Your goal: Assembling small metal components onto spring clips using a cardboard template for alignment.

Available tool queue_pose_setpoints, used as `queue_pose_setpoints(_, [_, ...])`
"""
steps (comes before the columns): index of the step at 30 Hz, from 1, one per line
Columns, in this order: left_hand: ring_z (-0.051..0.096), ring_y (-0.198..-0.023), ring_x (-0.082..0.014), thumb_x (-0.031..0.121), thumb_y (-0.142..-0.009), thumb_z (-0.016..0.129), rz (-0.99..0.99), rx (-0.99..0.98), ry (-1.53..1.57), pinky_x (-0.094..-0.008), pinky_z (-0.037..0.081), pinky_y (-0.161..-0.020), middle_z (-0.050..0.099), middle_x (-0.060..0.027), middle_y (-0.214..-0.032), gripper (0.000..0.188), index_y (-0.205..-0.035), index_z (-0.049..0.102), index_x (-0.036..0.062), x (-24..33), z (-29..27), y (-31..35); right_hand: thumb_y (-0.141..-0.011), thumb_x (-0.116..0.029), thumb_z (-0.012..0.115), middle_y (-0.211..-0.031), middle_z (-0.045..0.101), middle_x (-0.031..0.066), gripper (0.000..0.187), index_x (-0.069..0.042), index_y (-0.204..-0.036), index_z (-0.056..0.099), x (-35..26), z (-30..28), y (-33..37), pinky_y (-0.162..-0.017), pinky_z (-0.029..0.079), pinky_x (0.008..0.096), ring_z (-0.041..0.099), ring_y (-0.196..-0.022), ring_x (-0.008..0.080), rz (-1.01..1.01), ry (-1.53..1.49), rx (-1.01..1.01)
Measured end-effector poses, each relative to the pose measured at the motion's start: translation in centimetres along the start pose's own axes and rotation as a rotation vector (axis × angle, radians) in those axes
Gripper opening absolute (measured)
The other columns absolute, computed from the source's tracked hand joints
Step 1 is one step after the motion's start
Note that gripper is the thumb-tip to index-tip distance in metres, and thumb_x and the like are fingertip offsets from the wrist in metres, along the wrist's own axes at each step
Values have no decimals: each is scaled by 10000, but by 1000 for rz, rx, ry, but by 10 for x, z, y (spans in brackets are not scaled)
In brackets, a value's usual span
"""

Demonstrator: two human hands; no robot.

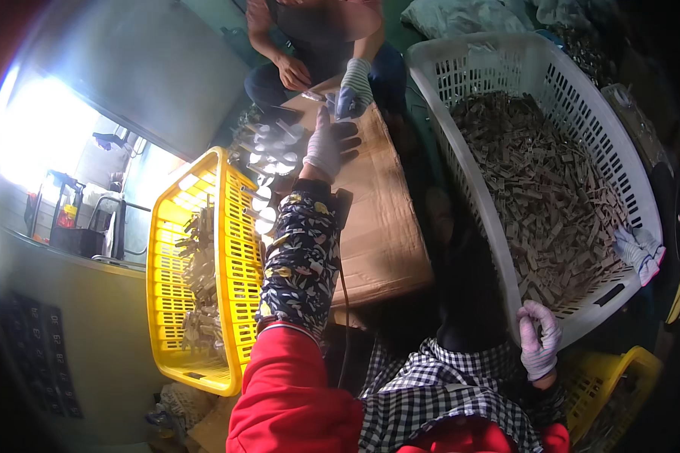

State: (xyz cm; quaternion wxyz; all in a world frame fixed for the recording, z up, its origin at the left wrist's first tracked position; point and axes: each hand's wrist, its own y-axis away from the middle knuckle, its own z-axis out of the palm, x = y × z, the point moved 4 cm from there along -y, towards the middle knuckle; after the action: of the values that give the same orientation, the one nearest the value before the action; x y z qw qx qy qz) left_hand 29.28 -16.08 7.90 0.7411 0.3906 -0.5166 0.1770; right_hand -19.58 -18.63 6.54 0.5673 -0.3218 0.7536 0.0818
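Observation:
My left hand (327, 151), in a pale glove, reaches out over the cardboard (378, 226) with fingers stretched and thumb raised. It is open and I see nothing in it. Just left of it stands a cluster of shiny metal pieces with round pale ends (272, 155). My right hand (539, 341), also gloved, is beside the near corner of the white basket (461, 162). Its fingers are loosely bent and apart, with nothing visible in them. Small flat metal pieces (536, 189) heap inside that basket.
Across the cardboard sits a co-worker, whose gloved hand (353, 90) and bare hand (295, 73) are near a small piece. A yellow basket (230, 294) with metal parts stands left; another yellow basket (619, 377) is low right. A spare glove (638, 253) hangs on the white basket's rim.

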Motion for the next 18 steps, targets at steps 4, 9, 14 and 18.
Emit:
queue_pose_setpoints(4, [562, -881, -228, 639, -810, 371, -23, 30, -58, -364, 409, -720, 599, -74, -957, 631, -982, 560, 62, 0, -2, 0, -786, -115, 573, -833, 612, 87, 223, -15, -984, 557, 8, -1, 4, -696, 460, 297, 577, -749, 185, 65, -2, -5])
queue_pose_setpoints(9, [545, -726, -164, 533, -810, 482, -91, -288, 40, -273, 381, -568, 597, -19, -837, 449, -915, 567, 104, -5, -17, -16, -779, 36, 524, -813, 595, 64, 202, -6, -972, 564, 2, 1, 2, -680, 481, 260, 562, -721, 129, 3, 90, 9])
queue_pose_setpoints(14, [506, -630, -132, 509, -821, 481, -154, -549, 291, -262, 338, -478, 550, 14, -739, 396, -869, 558, 124, -3, -18, -15, -779, 41, 535, -837, 596, 70, 191, 1, -963, 568, -1, 4, 1, -688, 481, 254, 570, -744, 125, -13, 69, 18])
queue_pose_setpoints(18, [477, -567, -107, 486, -844, 454, -116, -228, 213, -244, 315, -439, 509, 48, -697, 357, -863, 545, 141, 7, 1, 7, -791, 28, 541, -854, 597, 69, 180, 6, -968, 568, 7, 0, 4, -701, 478, 257, 571, -751, 123, 9, 48, 28])
